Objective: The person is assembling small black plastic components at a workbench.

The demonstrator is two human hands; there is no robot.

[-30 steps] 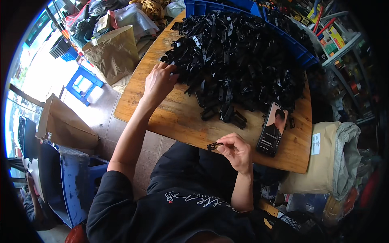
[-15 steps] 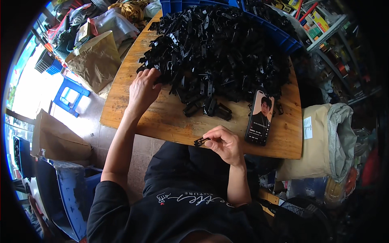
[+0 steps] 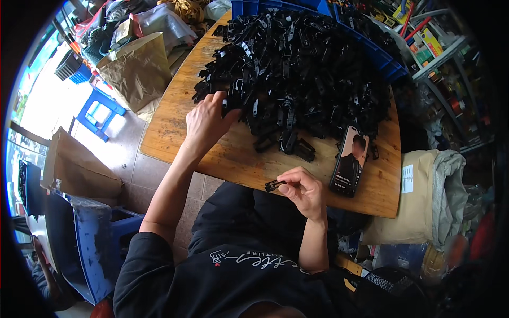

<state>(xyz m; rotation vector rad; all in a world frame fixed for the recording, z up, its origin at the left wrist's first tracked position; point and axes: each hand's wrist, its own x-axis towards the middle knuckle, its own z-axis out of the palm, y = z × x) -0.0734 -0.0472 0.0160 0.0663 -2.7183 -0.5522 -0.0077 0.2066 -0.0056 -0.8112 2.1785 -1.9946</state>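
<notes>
A big heap of black plastic clips (image 3: 302, 69) covers the far half of a round wooden table (image 3: 175, 132). My left hand (image 3: 204, 124) rests at the heap's near left edge, fingertips on a black clip (image 3: 230, 103) there. My right hand (image 3: 302, 191) hovers over the table's near edge and pinches a small black clip (image 3: 273, 185) between thumb and fingers. Two larger black pieces (image 3: 294, 146) lie loose on the wood between my hands.
A phone (image 3: 350, 161) with a lit screen lies on the table right of my right hand. Blue crates (image 3: 382, 53) border the heap at the back. A brown paper bag (image 3: 138, 69), a blue stool (image 3: 98, 111) and cardboard (image 3: 74, 167) stand left. A tan sack (image 3: 424, 196) sits right.
My left hand has drawn back along the heap's left edge onto a clip. My right hand keeps holding the small clip near the table's front edge. The view has shifted.
</notes>
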